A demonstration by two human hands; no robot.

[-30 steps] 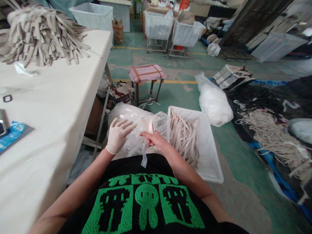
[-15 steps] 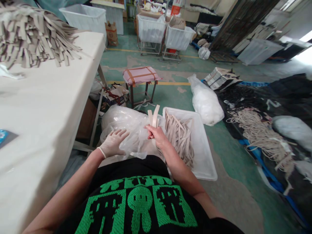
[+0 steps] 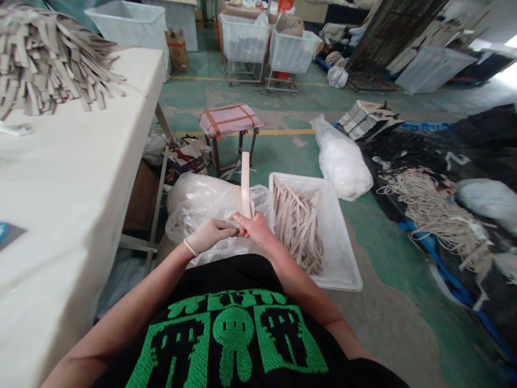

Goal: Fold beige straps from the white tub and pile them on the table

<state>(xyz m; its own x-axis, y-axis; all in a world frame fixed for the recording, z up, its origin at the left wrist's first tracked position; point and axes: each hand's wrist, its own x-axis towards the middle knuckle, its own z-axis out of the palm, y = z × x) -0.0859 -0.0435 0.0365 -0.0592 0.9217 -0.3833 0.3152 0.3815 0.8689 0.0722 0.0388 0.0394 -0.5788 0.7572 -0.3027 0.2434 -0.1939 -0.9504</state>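
Note:
My right hand [image 3: 255, 226] is closed round pale beige strips [image 3: 245, 186], whose upper ends stick up above the fist. Close against it, my gloved left hand [image 3: 212, 235] has its fingers pinched together. Whether the strips' lower ends lie in that pinch is hidden. Both hands are just above a clear plastic bag [image 3: 194, 196] in front of my body. To the right, a white plastic bin [image 3: 341, 253] holds a tangle of similar beige strips [image 3: 299, 226].
A white-covered table [image 3: 81, 178] on the left bears a heap of beige strips [image 3: 52, 59]. Ahead stands a stool [image 3: 230, 119] with a pink padded top. A stuffed white bag [image 3: 343, 161] and piled beige cords [image 3: 436, 215] lie on the right. Wheeled bins [image 3: 244, 40] stand farther back.
My left hand has moved right from the plastic bag to my right hand, and its spread fingers have closed. The strips in my right hand now stand more upright.

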